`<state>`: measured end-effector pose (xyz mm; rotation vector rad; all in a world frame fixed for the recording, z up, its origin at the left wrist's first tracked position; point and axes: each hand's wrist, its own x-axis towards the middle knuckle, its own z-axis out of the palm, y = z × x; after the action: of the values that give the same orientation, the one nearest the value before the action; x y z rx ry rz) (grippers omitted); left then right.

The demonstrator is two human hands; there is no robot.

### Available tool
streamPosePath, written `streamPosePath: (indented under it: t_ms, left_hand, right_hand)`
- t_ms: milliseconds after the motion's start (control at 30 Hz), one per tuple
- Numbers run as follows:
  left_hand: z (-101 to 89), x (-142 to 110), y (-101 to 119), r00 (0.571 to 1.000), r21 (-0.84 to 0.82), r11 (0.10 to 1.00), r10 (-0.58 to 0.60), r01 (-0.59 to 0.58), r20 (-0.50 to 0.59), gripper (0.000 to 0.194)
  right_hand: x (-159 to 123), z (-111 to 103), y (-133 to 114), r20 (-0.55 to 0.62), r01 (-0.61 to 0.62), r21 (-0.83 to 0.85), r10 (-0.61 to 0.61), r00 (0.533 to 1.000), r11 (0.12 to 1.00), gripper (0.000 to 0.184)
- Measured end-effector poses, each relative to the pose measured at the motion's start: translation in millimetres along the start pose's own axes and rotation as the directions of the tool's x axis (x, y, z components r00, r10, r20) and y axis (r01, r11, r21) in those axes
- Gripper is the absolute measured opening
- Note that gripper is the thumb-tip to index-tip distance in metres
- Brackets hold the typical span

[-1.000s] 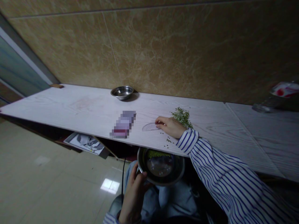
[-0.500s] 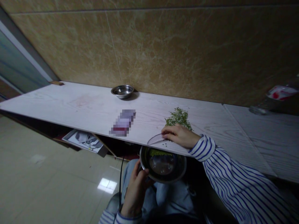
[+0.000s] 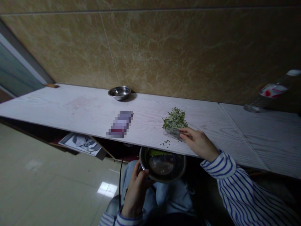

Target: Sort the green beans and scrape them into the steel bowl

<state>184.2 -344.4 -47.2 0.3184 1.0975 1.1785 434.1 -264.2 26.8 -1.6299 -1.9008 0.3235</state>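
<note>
My left hand point(image 3: 138, 188) grips the near left rim of a metal bowl point(image 3: 144, 172), which I hold above my lap just below the table's front edge. Small green beans, like mung beans point(image 3: 160, 153), lie along the far side inside it. In my right hand point(image 3: 198, 142), a clear half-round protractor point(image 3: 173, 133) is pinched between thumb and fingers. The protractor stands at the near edge of a loose pile of green beans point(image 3: 176, 118) on the white table point(image 3: 145, 108). A few stray beans point(image 3: 165, 142) lie between the pile and the table edge.
A smaller metal bowl point(image 3: 119, 93) stands near the tiled wall. Left of the beans lies a phone-shaped, pixelated object point(image 3: 120, 124). A clear plastic bottle point(image 3: 265, 94) with a red and white label is at the right. Under the tabletop is an open box point(image 3: 82, 145).
My right hand swept the protractor towards the front edge, then lifted back and right to the bean pile. My left hand and the held bowl stay nearly in place. The view shifted slightly.
</note>
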Motion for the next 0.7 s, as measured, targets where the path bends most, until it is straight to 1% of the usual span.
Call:
streamPosePath:
  t_ms: [133,233,333,400,533,700]
  left_hand:
    - [2.0,0,-2,1.0,0.0,1.0,-0.017,0.017,0.006,0.065]
    - [3.0,-2,-3,1.0,0.014,1.0,-0.018,0.018,0.023,0.066]
    - [3.2,-3,-2,1.0,0.012,1.0,-0.004,0.004,0.021,0.063]
    - [2.6,-3,-1,1.0,0.007,1.0,0.008,-0.008,0.016,0.061]
    - [0.4,-1,-1,1.0,0.01,1.0,0.009,-0.009,0.003,0.058]
    - [-3.2,0,-3,0.999,0.044,0.999,0.022,-0.021,-0.033,0.059]
  right_hand:
    - [-9,6,3,0.012,-0.032,-0.002,0.032,0.999,0.999,0.025]
    - [-12,8,-2,0.033,-0.022,0.01,0.022,0.999,1.0,0.025]
    - [-15,9,-7,0.07,-0.012,0.032,0.009,0.998,0.999,0.025]
    - [-14,10,-8,0.073,-0.013,0.057,0.008,0.997,0.998,0.024]
    - [-7,13,-8,0.037,-0.019,0.071,0.016,0.999,0.997,0.024]
    - [-6,16,-15,0.093,0.011,0.075,-0.018,0.995,0.997,0.024]
